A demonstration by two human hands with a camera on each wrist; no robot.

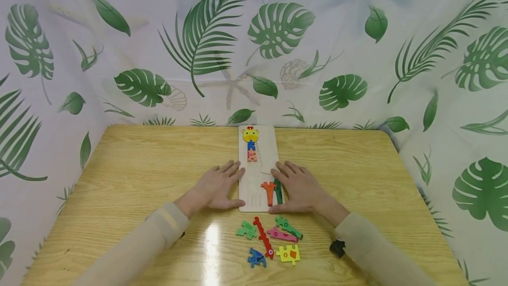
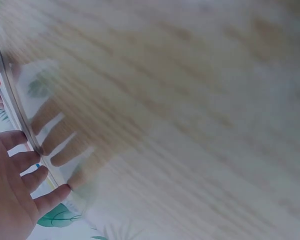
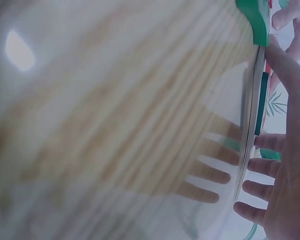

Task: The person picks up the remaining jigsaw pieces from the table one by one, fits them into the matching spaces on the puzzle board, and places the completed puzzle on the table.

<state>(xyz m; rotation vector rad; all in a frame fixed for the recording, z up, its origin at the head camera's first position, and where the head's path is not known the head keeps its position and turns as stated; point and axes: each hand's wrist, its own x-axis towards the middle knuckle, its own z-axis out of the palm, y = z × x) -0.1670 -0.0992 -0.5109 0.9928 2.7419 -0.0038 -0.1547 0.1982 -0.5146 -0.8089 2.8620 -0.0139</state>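
Observation:
A pale wooden puzzle board [image 1: 251, 182] lies upright in the head view, between both hands. My left hand [image 1: 220, 186] has its extended fingertips at the board's left edge, the thumb by the near left corner. Opposite it, my right hand [image 1: 300, 188] spreads relaxed fingers along the right edge, its thumb at the near edge. A yellow giraffe-head piece [image 1: 250, 135] sits at the board's far end, with a blue piece [image 1: 251, 145] and a salmon piece [image 1: 252, 156] below it. An orange piece [image 1: 269, 193] and a dark green piece [image 1: 278, 192] lie near the right hand.
Loose puzzle pieces lie on the wooden table [image 1: 158, 153] in front of the board: light green [image 1: 246, 230], red [image 1: 263, 238], pink [image 1: 283, 234], green [image 1: 291, 228], blue [image 1: 256, 258] and yellow [image 1: 289, 254]. A leaf-print curtain [image 1: 222, 47] hangs behind the table.

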